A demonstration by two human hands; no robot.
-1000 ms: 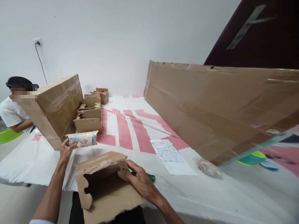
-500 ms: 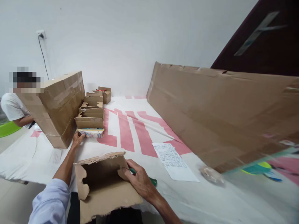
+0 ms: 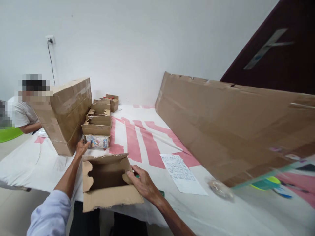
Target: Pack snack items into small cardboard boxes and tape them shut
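An open, torn cardboard box (image 3: 108, 196) sits at the near edge of the table in front of me. My right hand (image 3: 142, 183) grips its right flap, fingers curled over the edge. My left hand (image 3: 82, 148) reaches past the box and closes on the end of a printed packet (image 3: 97, 141) lying on the cloth. The packet rests against the nearest of a row of small open cardboard boxes (image 3: 97, 126). A green-handled tool (image 3: 161, 193) peeks out from under my right hand.
A large taped carton (image 3: 66, 111) stands left of the small boxes. A long cardboard sheet (image 3: 228, 121) leans across the right. A printed paper (image 3: 180, 168) and a clear plastic wad (image 3: 220, 188) lie on the white and red cloth. Another person sits far left.
My left hand carried the printed packet forward and set it down against the nearest small box. The open box in front of me tipped down flatter under my right hand.
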